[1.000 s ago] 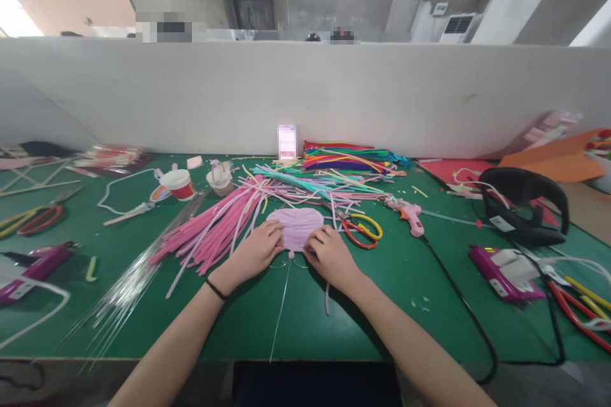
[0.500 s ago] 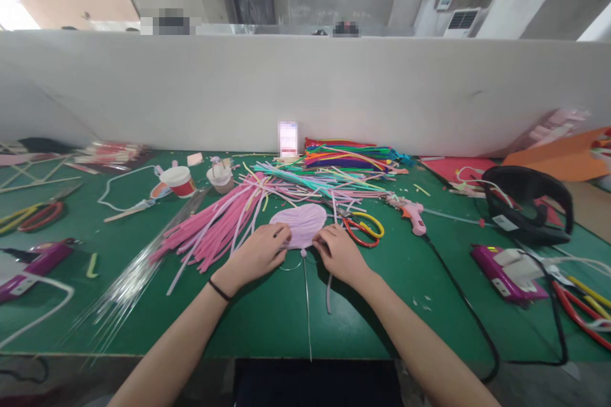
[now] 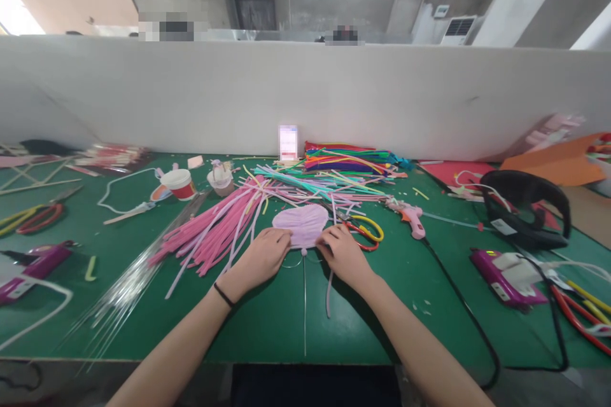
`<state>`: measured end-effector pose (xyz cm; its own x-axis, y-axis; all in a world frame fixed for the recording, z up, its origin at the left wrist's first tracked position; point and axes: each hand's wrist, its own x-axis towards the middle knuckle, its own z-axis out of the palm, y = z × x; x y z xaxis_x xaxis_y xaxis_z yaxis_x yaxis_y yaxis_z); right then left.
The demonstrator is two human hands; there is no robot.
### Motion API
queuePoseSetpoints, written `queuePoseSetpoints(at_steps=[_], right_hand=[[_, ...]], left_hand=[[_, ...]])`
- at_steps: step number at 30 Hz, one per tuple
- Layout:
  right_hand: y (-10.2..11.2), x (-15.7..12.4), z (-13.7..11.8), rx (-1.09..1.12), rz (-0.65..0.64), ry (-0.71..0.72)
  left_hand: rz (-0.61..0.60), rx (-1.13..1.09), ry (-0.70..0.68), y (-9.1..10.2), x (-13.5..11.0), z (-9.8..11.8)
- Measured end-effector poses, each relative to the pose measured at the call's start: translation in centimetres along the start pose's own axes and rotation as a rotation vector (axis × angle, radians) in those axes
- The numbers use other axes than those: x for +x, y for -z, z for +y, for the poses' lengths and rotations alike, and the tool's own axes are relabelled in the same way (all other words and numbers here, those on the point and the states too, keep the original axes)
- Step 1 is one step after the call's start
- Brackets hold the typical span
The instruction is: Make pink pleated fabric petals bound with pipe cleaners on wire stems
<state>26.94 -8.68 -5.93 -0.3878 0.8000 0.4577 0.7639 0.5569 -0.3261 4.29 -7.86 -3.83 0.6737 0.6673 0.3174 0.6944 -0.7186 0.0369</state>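
Observation:
A rounded lavender piece of fuzzy pipe cleaners (image 3: 301, 222) lies on the green table between my hands. My left hand (image 3: 270, 253) has its fingers closed on the lower left edge of it. At its lower right edge, my right hand (image 3: 342, 253) pinches the rim with bent fingers. Below the piece sits a small lavender knob (image 3: 304, 253), and a thin wire (image 3: 305, 311) runs from it toward the table's front edge. One loose lavender pipe cleaner (image 3: 329, 296) sticks out beneath my right hand. My fingertips partly cover the lower edge.
Pink pipe cleaners (image 3: 214, 226) and clear thin rods (image 3: 136, 280) lie on the left. Red-and-yellow scissors (image 3: 370, 229) are close behind my right hand. Farther right are a pink glue gun (image 3: 413, 219) with a black cord and a purple power strip (image 3: 506, 280). A paper cup (image 3: 179, 184) stands back left.
Both hands keep hold of the lavender piece's lower edge, with slight finger shifts. My right hand has moved a little to the right. The view has tilted slightly upward.

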Motion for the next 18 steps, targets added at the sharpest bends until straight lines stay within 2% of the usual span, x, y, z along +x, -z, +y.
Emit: queuePoseSetpoints(at_steps=[7,11,14,18], right_hand=[[0.4,0.0,-0.8,0.032,-0.03,0.047],[0.8,-0.1,-1.6,0.224,-0.023,0.041],[0.9,0.0,-2.2,0.383,-0.008,-0.039],[0.5,0.1,-2.7,0.562,-0.038,-0.116]], left_hand=[[0.013,-0.108,0.053,0.2,0.0,0.6],[0.014,-0.387,0.141,0.4,0.3,1.1],[0.002,-0.59,0.237,0.6,0.7,1.5],[0.013,-0.721,0.327,0.4,1.2,1.6]])
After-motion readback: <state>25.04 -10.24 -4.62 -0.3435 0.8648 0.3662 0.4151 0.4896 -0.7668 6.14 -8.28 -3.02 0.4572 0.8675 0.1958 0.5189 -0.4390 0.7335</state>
